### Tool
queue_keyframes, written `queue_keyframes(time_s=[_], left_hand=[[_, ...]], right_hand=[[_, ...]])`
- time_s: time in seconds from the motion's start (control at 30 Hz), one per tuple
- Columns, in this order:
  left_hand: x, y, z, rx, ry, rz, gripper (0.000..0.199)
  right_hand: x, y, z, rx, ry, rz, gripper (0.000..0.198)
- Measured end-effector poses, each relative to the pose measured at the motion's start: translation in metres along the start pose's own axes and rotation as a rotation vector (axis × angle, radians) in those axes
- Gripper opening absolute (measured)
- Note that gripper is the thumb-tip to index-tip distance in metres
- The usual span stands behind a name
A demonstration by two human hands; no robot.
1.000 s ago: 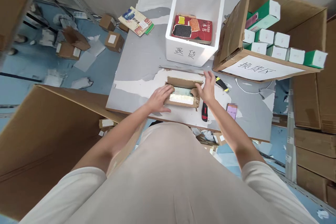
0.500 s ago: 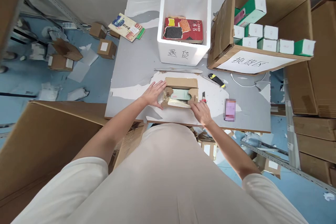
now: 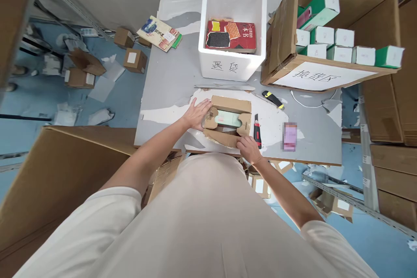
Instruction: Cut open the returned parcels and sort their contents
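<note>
A small brown cardboard box (image 3: 231,103) lies on the table near its front edge, with its long flaps folded outward. Through the gap between its end flaps a pale green item (image 3: 227,118) shows inside. My left hand (image 3: 196,114) rests with stretched fingers against the box's left end. At the front right corner, my right hand (image 3: 249,149) has its fingers curled around the front flap (image 3: 221,138). Just right of the box lies a red and black utility knife (image 3: 257,131). A yellow and black cutter (image 3: 273,100) lies farther back to the right.
A white foam box (image 3: 232,67) with books stands at the back. Beside it, a large carton (image 3: 280,34) holds several green and white boxes. A pink item (image 3: 289,137), blurred out, lies at right. Two booklets (image 3: 159,33) lie at the table's left edge.
The front flap has swung outward toward me, pulled by my right hand, which moved slightly nearer my body. The red and black knife now shows fully. My left hand stays at the box's left end.
</note>
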State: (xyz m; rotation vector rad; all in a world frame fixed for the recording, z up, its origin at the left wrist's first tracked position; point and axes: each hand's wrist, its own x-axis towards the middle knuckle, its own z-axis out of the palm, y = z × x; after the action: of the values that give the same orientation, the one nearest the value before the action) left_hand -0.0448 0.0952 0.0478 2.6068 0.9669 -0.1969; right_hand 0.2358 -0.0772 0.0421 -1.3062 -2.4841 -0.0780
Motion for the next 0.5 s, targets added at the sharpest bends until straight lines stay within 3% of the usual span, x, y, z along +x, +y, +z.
queue_keyframes(time_s=[0.07,0.17,0.27,0.37,0.43,0.5], left_hand=[[0.002,0.0,0.001,-0.014,-0.001,0.007,0.124],[0.002,0.001,-0.001,-0.03,-0.036,-0.006,0.125],[-0.002,0.0,-0.009,-0.045,-0.102,0.016,0.129],[-0.008,0.001,-0.027,-0.039,-0.143,0.015,0.125],[-0.01,0.007,-0.043,-0.037,-0.126,-0.042,0.108],[-0.007,0.02,-0.056,-0.049,-0.034,-0.141,0.076]], right_hand=[[-0.002,-0.002,0.001,-0.027,0.007,0.057,0.031],[-0.01,-0.001,0.003,0.028,-0.053,0.021,0.019],[-0.02,0.002,0.002,0.202,-0.115,0.009,0.026],[-0.015,0.01,-0.008,0.378,-0.123,0.183,0.029],[0.002,0.02,-0.018,0.449,-0.168,0.333,0.029],[0.026,0.033,-0.029,0.45,-0.296,0.412,0.034]])
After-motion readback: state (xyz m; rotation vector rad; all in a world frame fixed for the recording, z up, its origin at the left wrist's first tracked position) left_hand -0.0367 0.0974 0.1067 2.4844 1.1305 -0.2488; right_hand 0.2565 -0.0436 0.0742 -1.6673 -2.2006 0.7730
